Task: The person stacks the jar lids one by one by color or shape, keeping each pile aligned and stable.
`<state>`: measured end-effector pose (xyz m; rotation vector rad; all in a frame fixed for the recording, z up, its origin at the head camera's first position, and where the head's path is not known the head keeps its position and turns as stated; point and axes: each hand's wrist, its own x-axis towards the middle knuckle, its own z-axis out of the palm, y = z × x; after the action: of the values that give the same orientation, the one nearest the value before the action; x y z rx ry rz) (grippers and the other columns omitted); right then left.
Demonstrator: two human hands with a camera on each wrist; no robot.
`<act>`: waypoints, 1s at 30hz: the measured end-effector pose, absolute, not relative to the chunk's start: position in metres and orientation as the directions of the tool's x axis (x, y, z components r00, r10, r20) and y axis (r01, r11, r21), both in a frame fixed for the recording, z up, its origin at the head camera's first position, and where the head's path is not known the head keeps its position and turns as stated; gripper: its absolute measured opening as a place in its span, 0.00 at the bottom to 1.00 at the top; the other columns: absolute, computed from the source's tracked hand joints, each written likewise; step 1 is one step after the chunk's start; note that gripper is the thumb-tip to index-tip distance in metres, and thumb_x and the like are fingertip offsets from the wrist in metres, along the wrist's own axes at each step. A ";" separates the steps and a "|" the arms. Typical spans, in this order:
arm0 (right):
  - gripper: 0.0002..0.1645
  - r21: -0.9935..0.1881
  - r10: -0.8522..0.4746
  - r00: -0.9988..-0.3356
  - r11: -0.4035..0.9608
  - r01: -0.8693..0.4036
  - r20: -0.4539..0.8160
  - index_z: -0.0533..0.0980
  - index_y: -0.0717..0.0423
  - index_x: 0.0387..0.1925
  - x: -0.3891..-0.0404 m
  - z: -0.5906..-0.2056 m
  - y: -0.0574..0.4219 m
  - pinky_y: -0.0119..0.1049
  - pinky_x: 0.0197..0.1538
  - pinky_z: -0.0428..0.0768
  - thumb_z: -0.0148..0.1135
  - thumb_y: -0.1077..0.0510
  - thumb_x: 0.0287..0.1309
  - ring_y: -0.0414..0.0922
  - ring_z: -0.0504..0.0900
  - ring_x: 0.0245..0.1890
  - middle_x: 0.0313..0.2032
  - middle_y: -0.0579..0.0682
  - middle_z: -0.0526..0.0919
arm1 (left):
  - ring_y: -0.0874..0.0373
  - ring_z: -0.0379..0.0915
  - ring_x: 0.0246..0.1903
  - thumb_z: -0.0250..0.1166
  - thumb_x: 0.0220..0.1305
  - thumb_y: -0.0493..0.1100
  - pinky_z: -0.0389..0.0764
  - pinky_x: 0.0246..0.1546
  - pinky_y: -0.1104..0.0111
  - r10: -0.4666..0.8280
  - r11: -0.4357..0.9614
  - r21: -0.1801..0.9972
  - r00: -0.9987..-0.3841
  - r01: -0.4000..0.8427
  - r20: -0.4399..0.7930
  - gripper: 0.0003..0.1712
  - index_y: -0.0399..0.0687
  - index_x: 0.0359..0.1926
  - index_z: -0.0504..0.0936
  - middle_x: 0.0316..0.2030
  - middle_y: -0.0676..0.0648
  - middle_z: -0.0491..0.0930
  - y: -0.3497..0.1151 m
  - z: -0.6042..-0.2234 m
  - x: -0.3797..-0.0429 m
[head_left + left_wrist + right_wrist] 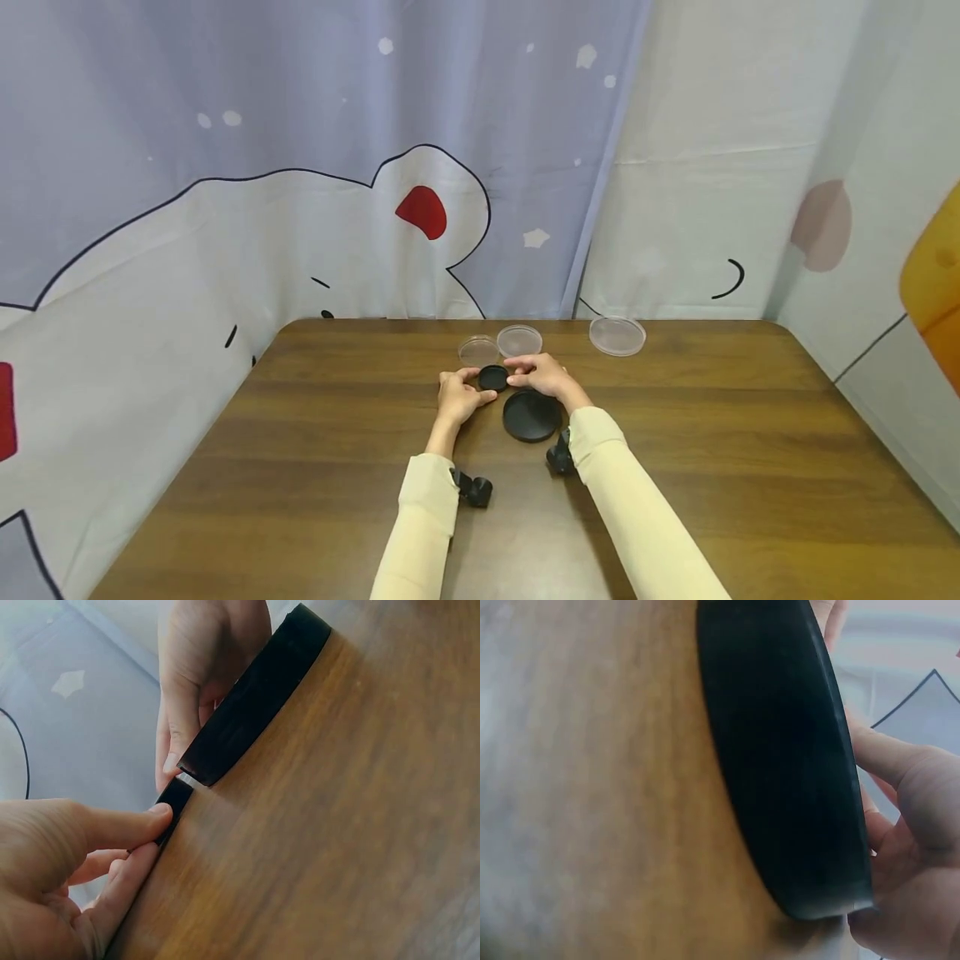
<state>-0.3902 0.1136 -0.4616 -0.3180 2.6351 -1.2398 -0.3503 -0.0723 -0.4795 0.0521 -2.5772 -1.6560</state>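
Note:
A small round black dish (493, 377) with a raised rim sits on the table between my two hands. My left hand (456, 398) grips its left side, thumb at the near edge and fingers toward the far edge. From the other side, my right hand (542, 372) holds the dish's right edge with thumb and fingertips, as the left wrist view also shows at the small dish's side wall (177, 796). A larger round black dish (532, 416) lies just below my right hand; its tall side wall (780, 757) hides part of that hand in the right wrist view.
Behind the hands lie clear round dishes: one at the left (478, 351), one in the middle (519, 341), and one farther right (617, 336) near the back edge. A printed curtain (337, 225) hangs behind the wooden table (337, 433).

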 end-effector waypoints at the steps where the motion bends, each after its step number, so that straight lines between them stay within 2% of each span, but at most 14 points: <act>1: 0.24 -0.764 -0.270 -0.958 0.637 -0.101 -0.098 0.78 0.51 0.58 -0.389 -0.460 0.113 0.41 0.55 0.70 0.66 0.53 0.60 0.41 0.77 0.41 0.37 0.48 0.83 | 0.59 0.70 0.31 0.77 0.47 0.36 0.67 0.32 0.76 -0.069 0.420 0.907 -0.996 0.018 0.052 0.31 0.33 0.54 0.80 0.47 0.36 0.67 -0.072 -0.479 -0.350; 8: 0.21 -0.724 -0.246 -0.967 0.680 -0.121 -0.069 0.80 0.50 0.55 -0.387 -0.459 0.112 0.45 0.54 0.64 0.65 0.51 0.61 0.44 0.77 0.41 0.35 0.48 0.84 | 0.57 0.73 0.30 0.78 0.46 0.38 0.70 0.30 0.74 -0.076 0.385 0.922 -0.995 0.028 0.062 0.30 0.36 0.53 0.81 0.47 0.35 0.68 -0.071 -0.480 -0.352; 10: 0.21 -0.728 -0.242 -0.968 0.675 -0.120 -0.066 0.81 0.49 0.55 -0.388 -0.461 0.112 0.47 0.55 0.63 0.65 0.51 0.60 0.44 0.78 0.42 0.36 0.48 0.84 | 0.59 0.73 0.27 0.79 0.45 0.39 0.72 0.27 0.75 -0.072 0.369 0.926 -0.991 0.077 0.111 0.30 0.36 0.51 0.81 0.45 0.35 0.68 -0.072 -0.484 -0.354; 14: 0.22 -0.738 -0.240 -0.968 0.665 -0.110 -0.071 0.80 0.48 0.55 -0.389 -0.464 0.111 0.47 0.57 0.64 0.65 0.50 0.60 0.45 0.79 0.44 0.39 0.49 0.85 | 0.62 0.74 0.23 0.78 0.45 0.37 0.79 0.24 0.74 -0.059 0.312 0.946 -0.992 0.087 0.110 0.29 0.34 0.51 0.81 0.45 0.34 0.67 -0.074 -0.489 -0.357; 18: 0.23 -0.817 -0.247 -0.967 0.569 -0.092 -0.063 0.79 0.53 0.57 -0.387 -0.463 0.110 0.46 0.62 0.71 0.64 0.52 0.62 0.50 0.81 0.53 0.50 0.55 0.85 | 0.60 0.75 0.29 0.73 0.51 0.31 0.84 0.32 0.70 -0.021 0.185 0.983 -1.000 -0.002 0.002 0.30 0.32 0.56 0.77 0.52 0.32 0.68 -0.075 -0.482 -0.356; 23: 0.23 -0.921 -0.226 -0.974 0.385 -0.067 -0.024 0.76 0.58 0.59 -0.379 -0.453 0.108 0.49 0.68 0.70 0.63 0.56 0.63 0.56 0.72 0.65 0.63 0.58 0.75 | 0.58 0.78 0.38 0.68 0.57 0.31 0.85 0.42 0.63 0.062 0.071 0.996 -0.996 -0.053 -0.057 0.29 0.33 0.61 0.72 0.56 0.33 0.73 -0.078 -0.470 -0.355; 26: 0.23 -0.939 -0.208 -0.978 0.334 -0.083 0.013 0.77 0.59 0.58 -0.372 -0.445 0.108 0.50 0.69 0.68 0.63 0.56 0.63 0.56 0.71 0.66 0.65 0.57 0.74 | 0.59 0.78 0.38 0.68 0.58 0.33 0.84 0.45 0.59 0.095 0.059 0.997 -0.994 -0.048 -0.054 0.29 0.35 0.61 0.72 0.57 0.35 0.74 -0.080 -0.461 -0.353; 30: 0.24 -0.956 -0.199 -0.979 0.277 -0.095 0.040 0.76 0.59 0.59 -0.364 -0.434 0.111 0.49 0.67 0.70 0.63 0.55 0.63 0.56 0.75 0.63 0.62 0.59 0.77 | 0.61 0.79 0.37 0.69 0.57 0.34 0.82 0.48 0.57 0.114 0.056 0.998 -0.993 -0.011 -0.018 0.29 0.36 0.60 0.73 0.57 0.37 0.74 -0.079 -0.447 -0.348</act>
<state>-0.3641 0.1109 -0.4341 -0.2810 2.4396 -1.8161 -0.3475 -0.0795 -0.4472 -0.1146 -2.3471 -2.2204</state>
